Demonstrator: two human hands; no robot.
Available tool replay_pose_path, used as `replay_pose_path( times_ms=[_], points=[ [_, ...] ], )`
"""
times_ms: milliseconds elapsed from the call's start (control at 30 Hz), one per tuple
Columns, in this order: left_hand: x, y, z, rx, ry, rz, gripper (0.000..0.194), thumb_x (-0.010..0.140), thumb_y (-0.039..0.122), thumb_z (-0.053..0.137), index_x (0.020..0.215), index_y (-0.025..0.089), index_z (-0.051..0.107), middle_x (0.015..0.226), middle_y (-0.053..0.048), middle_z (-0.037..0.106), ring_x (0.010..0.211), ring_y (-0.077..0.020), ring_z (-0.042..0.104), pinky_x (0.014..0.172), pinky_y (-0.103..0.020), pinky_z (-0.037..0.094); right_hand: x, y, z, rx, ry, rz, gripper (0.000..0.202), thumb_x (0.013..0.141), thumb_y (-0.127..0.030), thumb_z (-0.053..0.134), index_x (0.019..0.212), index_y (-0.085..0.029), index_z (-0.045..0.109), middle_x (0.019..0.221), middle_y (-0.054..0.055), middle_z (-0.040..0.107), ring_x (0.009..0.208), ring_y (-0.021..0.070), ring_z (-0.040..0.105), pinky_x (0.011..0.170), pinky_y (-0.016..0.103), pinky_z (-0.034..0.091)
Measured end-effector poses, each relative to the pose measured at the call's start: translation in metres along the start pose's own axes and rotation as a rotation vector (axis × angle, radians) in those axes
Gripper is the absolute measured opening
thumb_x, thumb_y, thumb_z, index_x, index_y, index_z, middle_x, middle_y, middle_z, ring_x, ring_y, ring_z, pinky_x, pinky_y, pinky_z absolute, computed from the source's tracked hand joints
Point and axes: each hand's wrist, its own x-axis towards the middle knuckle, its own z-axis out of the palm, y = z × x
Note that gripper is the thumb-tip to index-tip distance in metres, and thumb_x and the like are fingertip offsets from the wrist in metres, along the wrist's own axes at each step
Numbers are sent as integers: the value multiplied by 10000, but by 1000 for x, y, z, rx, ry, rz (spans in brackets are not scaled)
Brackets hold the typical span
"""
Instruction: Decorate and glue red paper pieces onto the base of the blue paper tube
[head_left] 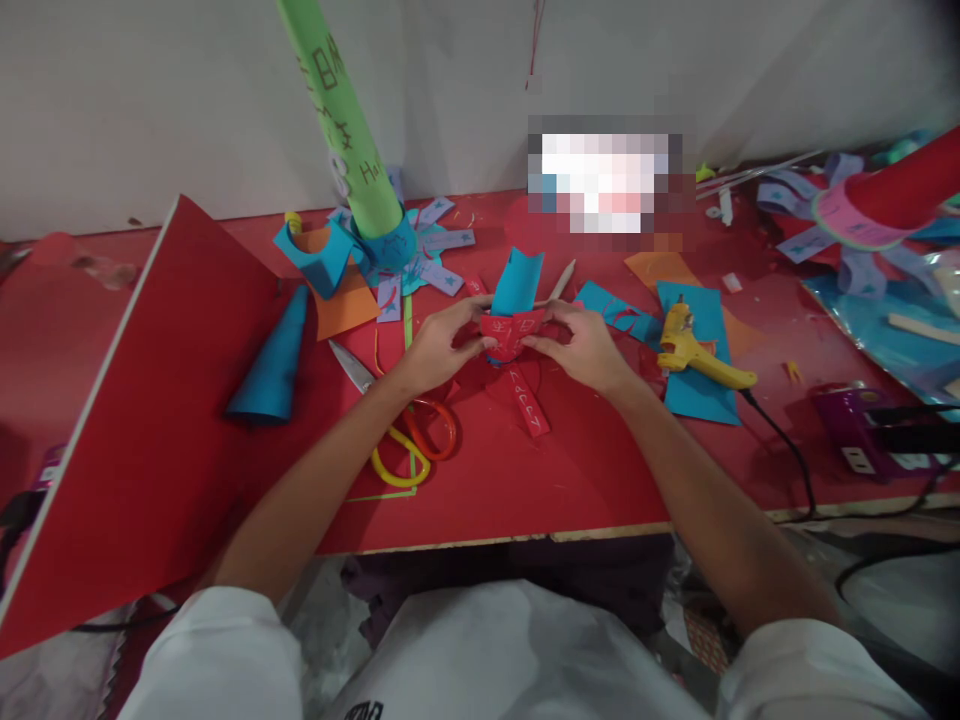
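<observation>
Both hands meet over the middle of the red table. My left hand pinches the left end of a red paper strip with pale writing, and my right hand pinches its right end. The strip curves across the front of a blue paper piece that rises upright between the hands. Below them lies another red strip with writing, slanting toward the front edge. Scissors with yellow and red handles lie beside my left forearm. A pencil-like stick lies behind my right hand.
A yellow glue gun rests on blue paper at right, its cord trailing to a purple power strip. A blue cone and large red board stand left. Behind are a green tube and a red tube.
</observation>
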Motion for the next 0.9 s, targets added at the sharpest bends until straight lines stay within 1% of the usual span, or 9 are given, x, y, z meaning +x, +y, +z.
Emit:
replay_pose_path(
  times_ms=[167,333,467,567,667,800,900],
  points=[
    [-1,0,0,28,-9,-18,467,999,577,680,1238,177,701,1376,-152,739,1253,-275,732,1068,-397,579,0,0,0,-8,-2,5,366,937,-615,731,933,-249,732,1078,95,798,1069,318,752,985,497,594],
    [-1,2,-1,34,-11,-35,511,1002,601,662,1286,176,679,1370,-158,738,1245,-277,734,1068,-417,584,0,-1,0,6,-6,15,385,942,-636,715,918,-252,722,1022,75,795,1000,298,748,947,481,601],
    [0,3,0,24,-7,-3,475,1007,592,660,1231,174,691,1391,-165,725,1276,-271,720,1087,-421,581,-1,-2,-1,-11,-11,28,361,940,-613,726,927,-251,725,1035,85,799,1023,308,749,955,489,600],
    [1,3,0,3,-13,31,437,1004,560,681,1203,171,696,1409,-177,711,1303,-276,704,1107,-431,573,-1,-3,-1,-17,-25,6,340,915,-588,769,966,-254,731,1136,96,802,1116,323,745,1014,497,587],
    [1,2,1,-2,-18,45,407,999,533,699,1192,175,698,1392,-184,716,1293,-281,708,1085,-436,582,-1,-4,0,3,-36,-24,309,902,-547,800,1007,-262,740,1237,102,791,1175,339,738,1056,523,577],
    [1,4,1,27,-12,53,411,1010,530,679,1206,169,694,1375,-184,724,1283,-283,714,1073,-435,587,0,-6,1,2,-27,-33,291,910,-526,790,1026,-261,750,1228,103,799,1140,343,751,1042,541,589],
    [1,8,1,61,-21,42,392,1024,524,651,1196,174,691,1369,-173,728,1268,-273,719,1066,-430,591,-1,-8,0,-25,-30,-27,295,917,-523,773,1046,-259,751,1207,101,809,1104,338,759,1013,531,603]
  ],
)
